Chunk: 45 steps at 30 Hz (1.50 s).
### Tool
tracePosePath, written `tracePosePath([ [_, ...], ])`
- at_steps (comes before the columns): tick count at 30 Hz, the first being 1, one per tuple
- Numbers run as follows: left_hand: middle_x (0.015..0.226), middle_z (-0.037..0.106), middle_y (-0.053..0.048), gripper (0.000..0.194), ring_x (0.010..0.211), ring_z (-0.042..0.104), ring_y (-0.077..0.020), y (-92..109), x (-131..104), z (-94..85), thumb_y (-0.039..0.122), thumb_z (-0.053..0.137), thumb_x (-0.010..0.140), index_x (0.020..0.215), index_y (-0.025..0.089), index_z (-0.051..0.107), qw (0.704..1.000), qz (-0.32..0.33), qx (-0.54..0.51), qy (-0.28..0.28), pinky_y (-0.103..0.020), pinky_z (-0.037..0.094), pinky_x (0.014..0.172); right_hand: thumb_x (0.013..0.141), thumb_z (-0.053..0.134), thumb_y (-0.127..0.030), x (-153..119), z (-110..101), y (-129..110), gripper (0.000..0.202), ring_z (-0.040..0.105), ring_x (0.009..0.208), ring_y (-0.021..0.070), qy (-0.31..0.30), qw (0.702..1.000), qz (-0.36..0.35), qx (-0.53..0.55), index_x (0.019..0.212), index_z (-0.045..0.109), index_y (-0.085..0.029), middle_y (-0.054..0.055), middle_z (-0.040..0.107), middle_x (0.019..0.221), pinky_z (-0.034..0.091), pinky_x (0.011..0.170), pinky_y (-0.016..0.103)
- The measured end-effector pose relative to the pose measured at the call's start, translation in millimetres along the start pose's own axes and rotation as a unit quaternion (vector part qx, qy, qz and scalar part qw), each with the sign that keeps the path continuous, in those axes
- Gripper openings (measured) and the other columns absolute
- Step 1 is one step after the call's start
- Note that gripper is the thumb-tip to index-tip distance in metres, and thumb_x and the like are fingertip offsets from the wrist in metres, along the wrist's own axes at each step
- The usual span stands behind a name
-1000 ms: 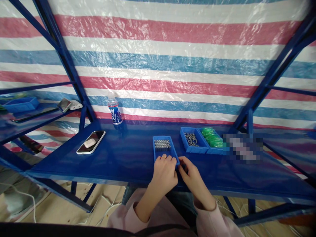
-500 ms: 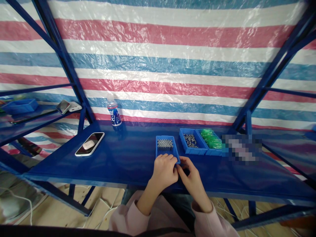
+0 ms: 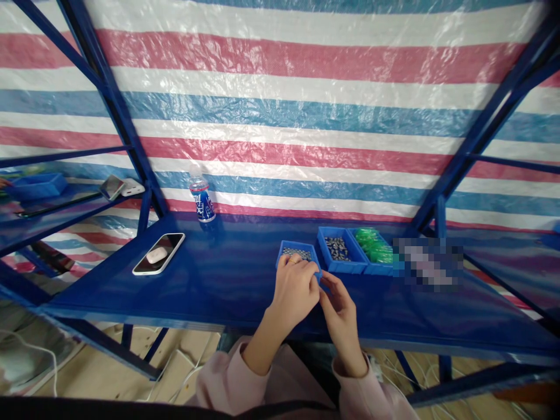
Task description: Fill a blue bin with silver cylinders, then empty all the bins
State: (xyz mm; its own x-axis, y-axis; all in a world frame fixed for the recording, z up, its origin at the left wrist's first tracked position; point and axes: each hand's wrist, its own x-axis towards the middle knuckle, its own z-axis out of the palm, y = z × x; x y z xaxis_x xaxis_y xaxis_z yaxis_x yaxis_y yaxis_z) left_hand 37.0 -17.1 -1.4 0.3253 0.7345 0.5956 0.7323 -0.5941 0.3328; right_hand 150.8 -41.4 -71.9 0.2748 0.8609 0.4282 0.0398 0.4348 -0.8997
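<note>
A small blue bin [image 3: 283, 249] with rows of silver metal cylinders [image 3: 297, 253] stands near the middle of the blue table. My left hand [image 3: 296, 286] reaches over its near part, fingers bent down into it and covering much of the contents; what the fingertips touch is hidden. At the bin's near right corner is my right hand [image 3: 339, 303], with thumb and fingers closed against that corner. To the right, a second blue bin [image 3: 345, 267] contains small metal parts, and a third blue bin [image 3: 380, 269] beside it carries green plastic pieces [image 3: 373, 245].
A phone [image 3: 172, 248] with a white case [image 3: 156, 255] on it lies at the table's left. Behind it stands a bottle [image 3: 203, 201]. A blurred-out patch [image 3: 426, 262] covers something at the right. Blue metal posts flank the table; striped sheeting hangs behind.
The bin with cylinders has turned or tilted slightly, its near corner shifting right. My left hand has moved forward over it, hiding more cylinders. My right hand has shifted slightly right.
</note>
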Motion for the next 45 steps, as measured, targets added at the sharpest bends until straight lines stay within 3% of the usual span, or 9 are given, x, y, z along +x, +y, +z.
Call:
tracePosePath([
  [5,0.08,0.064,-0.001,0.017,0.089,0.054,-0.0193,4.2,-1.5,2.2,0.01,0.051,0.075,0.079,0.021,0.063,0.999,-0.004,-0.015,0.027,-0.042,0.031,0.094,0.081,0.063,-0.032,-0.8,-2.1,5.7,0.028,0.062,0.098,0.0235,0.049,0.998,-0.017,-0.045,0.107,0.064,-0.02,0.01,0.065,0.108,0.054,0.082,0.037],
  [8,0.104,0.06,-0.003,0.023,0.105,0.051,-0.0224,2.4,-5.9,1.9,0.013,0.056,0.075,0.092,0.025,0.065,0.996,-0.031,-0.043,0.073,-0.045,0.029,0.099,0.081,0.063,-0.032,2.7,-3.4,6.8,0.025,0.062,0.093,0.0226,0.081,0.994,-0.031,-0.066,0.102,0.066,-0.019,0.009,0.064,0.103,0.055,0.078,0.036],
  [11,0.135,0.04,-0.009,0.049,0.126,0.037,-0.0292,-3.7,-11.5,7.0,0.018,0.064,0.071,0.119,0.026,0.055,0.977,-0.107,-0.092,0.162,-0.048,0.027,0.105,0.082,0.062,-0.032,5.4,-2.0,6.4,0.024,0.063,0.078,0.0187,0.09,0.994,-0.029,-0.055,0.102,0.066,-0.019,0.008,0.063,0.099,0.056,0.069,0.034],
  [14,0.144,0.029,-0.012,0.078,0.134,0.029,-0.0304,-12.1,-15.7,19.7,0.022,0.07,0.066,0.136,0.022,0.034,0.928,-0.209,-0.219,0.218,-0.047,0.027,0.109,0.083,0.062,-0.031,4.4,3.4,6.6,0.024,0.064,0.08,0.0195,0.083,0.995,-0.033,-0.042,0.103,0.066,-0.02,0.009,0.063,0.102,0.056,0.068,0.034],
  [18,0.132,0.047,-0.01,0.075,0.121,0.049,-0.0253,-18.8,-18.9,36.7,0.026,0.071,0.069,0.134,0.022,0.035,0.82,-0.328,-0.426,0.195,-0.041,0.038,0.104,0.083,0.061,-0.029,0.0,10.5,8.0,0.028,0.059,0.107,0.0248,0.066,0.996,-0.046,-0.046,0.109,0.066,-0.021,0.01,0.061,0.114,0.054,0.085,0.04],
  [28,0.128,0.056,-0.008,0.079,0.111,0.058,-0.0206,-5.1,-26.2,44.4,0.024,0.073,0.069,0.138,0.025,0.033,0.69,-0.407,-0.541,0.256,-0.033,0.045,0.099,0.087,0.057,-0.026,-1.4,8.5,1.4,0.035,0.051,0.122,0.0249,0.0,0.997,-0.059,-0.056,0.122,0.061,-0.027,0.006,0.059,0.128,0.043,0.102,0.046],
  [37,0.126,0.058,-0.007,0.07,0.106,0.061,-0.0194,4.8,-34.9,53.6,0.014,0.058,0.073,0.138,0.02,0.033,0.704,-0.388,-0.535,0.26,-0.03,0.048,0.094,0.088,0.054,-0.026,-0.2,1.5,-2.0,0.036,0.047,0.126,0.0253,-0.031,0.997,-0.056,-0.048,0.123,0.06,-0.029,0.004,0.056,0.132,0.039,0.105,0.048],
  [41,0.126,0.058,-0.009,0.073,0.105,0.061,-0.0201,3.2,-33.3,54.6,0.012,0.056,0.07,0.139,0.018,0.032,0.719,-0.379,-0.534,0.235,-0.031,0.049,0.093,0.086,0.057,-0.028,-1.3,1.6,-0.9,0.037,0.05,0.123,0.0261,-0.011,0.999,-0.032,-0.035,0.123,0.06,-0.024,0.007,0.057,0.131,0.04,0.104,0.049],
  [45,0.13,0.055,-0.011,0.08,0.111,0.058,-0.0212,-4.0,-28.5,54.5,0.009,0.056,0.066,0.141,0.015,0.029,0.755,-0.364,-0.511,0.191,-0.033,0.047,0.097,0.082,0.062,-0.029,-0.6,1.0,2.6,0.038,0.057,0.115,0.0258,0.03,1.0,-0.001,-0.008,0.119,0.06,-0.021,0.009,0.062,0.124,0.045,0.1,0.046],
])
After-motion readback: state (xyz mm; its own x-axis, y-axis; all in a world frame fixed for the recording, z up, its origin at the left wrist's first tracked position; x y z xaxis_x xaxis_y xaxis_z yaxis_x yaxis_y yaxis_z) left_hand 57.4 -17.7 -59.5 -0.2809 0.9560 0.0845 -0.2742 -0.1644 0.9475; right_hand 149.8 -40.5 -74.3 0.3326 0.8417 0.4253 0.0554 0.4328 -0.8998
